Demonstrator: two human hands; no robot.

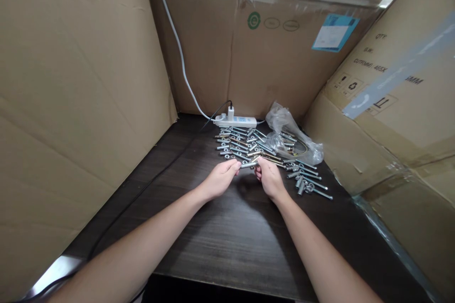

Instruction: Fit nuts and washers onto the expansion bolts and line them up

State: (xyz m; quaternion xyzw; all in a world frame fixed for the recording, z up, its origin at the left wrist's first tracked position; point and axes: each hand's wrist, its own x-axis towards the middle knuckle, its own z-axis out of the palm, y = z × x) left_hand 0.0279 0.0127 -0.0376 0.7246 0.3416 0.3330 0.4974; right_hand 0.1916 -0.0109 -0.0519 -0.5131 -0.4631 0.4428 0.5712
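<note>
Between my two hands is a silvery metal bolt with a sleeve [248,164], lying roughly level just above the dark table [227,232]. My left hand [223,175] pinches its left end with thumb and fingers. At the other end my right hand [268,175] is closed around it, with the fingers curled. Behind the hands lie many loose bolts, sleeves, nuts and washers [232,144], some silver and some brass-coloured. More bolts and short sleeves [307,177] lie to the right of my right hand.
A white power strip [245,121] with a plug stands at the back. A crumpled clear plastic bag [289,128] lies right of it. A black cable [152,180] crosses the table's left side. Cardboard boxes [202,33] wall in the left, back and right.
</note>
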